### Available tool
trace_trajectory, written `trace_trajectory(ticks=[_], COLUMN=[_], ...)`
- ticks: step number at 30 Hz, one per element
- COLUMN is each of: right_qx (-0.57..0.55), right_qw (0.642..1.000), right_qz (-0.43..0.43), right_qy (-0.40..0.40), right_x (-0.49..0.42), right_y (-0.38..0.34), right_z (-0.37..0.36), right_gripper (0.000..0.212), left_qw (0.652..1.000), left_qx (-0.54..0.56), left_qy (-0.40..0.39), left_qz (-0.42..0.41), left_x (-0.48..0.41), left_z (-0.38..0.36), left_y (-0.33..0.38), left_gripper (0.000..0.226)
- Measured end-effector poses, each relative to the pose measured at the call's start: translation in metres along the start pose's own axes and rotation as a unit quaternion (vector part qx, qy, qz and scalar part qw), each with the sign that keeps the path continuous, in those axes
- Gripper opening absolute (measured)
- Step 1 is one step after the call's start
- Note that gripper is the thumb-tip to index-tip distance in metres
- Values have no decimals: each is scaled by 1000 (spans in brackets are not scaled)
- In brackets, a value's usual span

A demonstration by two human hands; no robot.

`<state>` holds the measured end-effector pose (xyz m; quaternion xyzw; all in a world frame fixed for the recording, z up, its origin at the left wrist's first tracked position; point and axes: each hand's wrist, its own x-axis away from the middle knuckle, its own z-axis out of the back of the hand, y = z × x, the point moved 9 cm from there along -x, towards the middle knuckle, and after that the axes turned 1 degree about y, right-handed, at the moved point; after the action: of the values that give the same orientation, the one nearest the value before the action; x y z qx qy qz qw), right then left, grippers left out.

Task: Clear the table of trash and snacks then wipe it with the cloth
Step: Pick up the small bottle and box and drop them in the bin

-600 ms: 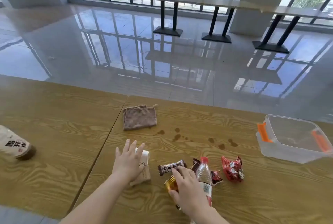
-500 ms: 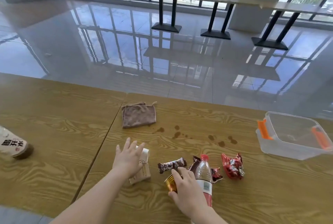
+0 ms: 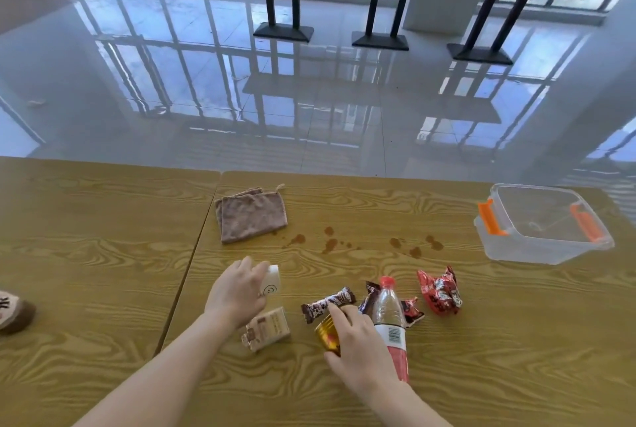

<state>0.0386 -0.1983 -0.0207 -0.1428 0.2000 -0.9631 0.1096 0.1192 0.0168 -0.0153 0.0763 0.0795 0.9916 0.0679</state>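
My left hand (image 3: 237, 292) is curled around a white paper cup (image 3: 272, 284) with a smiley face on it. A beige drink carton (image 3: 266, 328) lies just below that hand. My right hand (image 3: 358, 347) rests over a small gold can (image 3: 326, 337), and its forefinger reaches to a dark chocolate bar wrapper (image 3: 328, 302). A clear plastic bottle (image 3: 390, 316) with a red cap and red label lies beside the right hand. A crumpled red wrapper (image 3: 440, 294) and a darker wrapper (image 3: 413, 311) lie to its right. The folded brown cloth (image 3: 251, 216) sits farther back, next to brown stains (image 3: 330, 244).
A clear plastic box (image 3: 540, 230) with orange latches stands at the back right of the wooden table (image 3: 103, 254). A pouch (image 3: 12, 311) shows at the left edge. A seam splits the tabletop left of the cloth. Beyond the far edge is glossy floor.
My left hand's fingers have closed around the white cup, which now sits apart from the carton. My right hand stays on the gold can, its forefinger now at the chocolate bar.
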Motion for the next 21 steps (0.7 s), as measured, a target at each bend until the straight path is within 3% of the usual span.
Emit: trace_trajectory(ticks=[12, 21], right_qx=[-42, -45], right_qw=[980, 952], right_qz=[-101, -167], right_qy=[164, 252], right_x=[47, 147], right_y=[10, 73], right_z=[64, 106], right_gripper=[81, 82], left_qw=[986, 958], left_qx=[79, 130], left_qy=[41, 56], left_qz=[-143, -248], left_x=[8, 62], left_z=[43, 50], left_y=[92, 224], left_gripper=[54, 60])
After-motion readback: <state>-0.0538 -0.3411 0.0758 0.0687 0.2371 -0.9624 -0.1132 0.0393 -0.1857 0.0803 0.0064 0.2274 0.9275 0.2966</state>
